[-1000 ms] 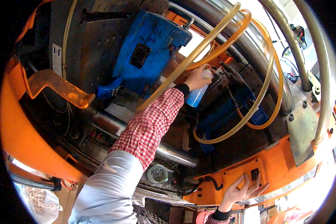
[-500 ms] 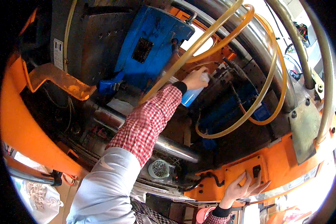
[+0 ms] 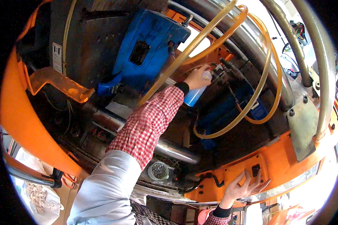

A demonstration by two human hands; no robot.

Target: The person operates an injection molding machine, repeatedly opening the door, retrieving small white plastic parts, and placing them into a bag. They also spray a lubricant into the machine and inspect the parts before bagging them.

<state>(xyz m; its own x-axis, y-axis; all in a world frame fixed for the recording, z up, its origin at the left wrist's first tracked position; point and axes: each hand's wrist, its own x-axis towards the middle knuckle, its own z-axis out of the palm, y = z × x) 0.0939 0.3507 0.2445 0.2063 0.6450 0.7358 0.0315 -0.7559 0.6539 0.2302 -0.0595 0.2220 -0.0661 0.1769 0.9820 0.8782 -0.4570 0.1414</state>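
My left hand [image 3: 196, 77] reaches deep into an orange and blue machine, shut around a blue spray can [image 3: 193, 96] with a white top. The can points at dark metal parts [image 3: 229, 73] beside a blue block [image 3: 148, 48]. My red checked sleeve [image 3: 150, 123] runs up from the lower left. My right hand [image 3: 243, 185] lies flat with spread fingers on the orange panel [image 3: 218, 180] at the lower right, next to a small black switch [image 3: 255, 170]. It holds nothing.
Yellow hoses [image 3: 251, 101] loop across the machine's inside, in front of my left arm. A shiny steel bar [image 3: 172, 150] runs under the arm. A small round cup of dark bits [image 3: 158, 170] sits below it. An orange bracket [image 3: 60, 84] juts out at left.
The view has shifted slightly. My left hand stays at the same spot with the can, and my right hand keeps resting on the orange panel.
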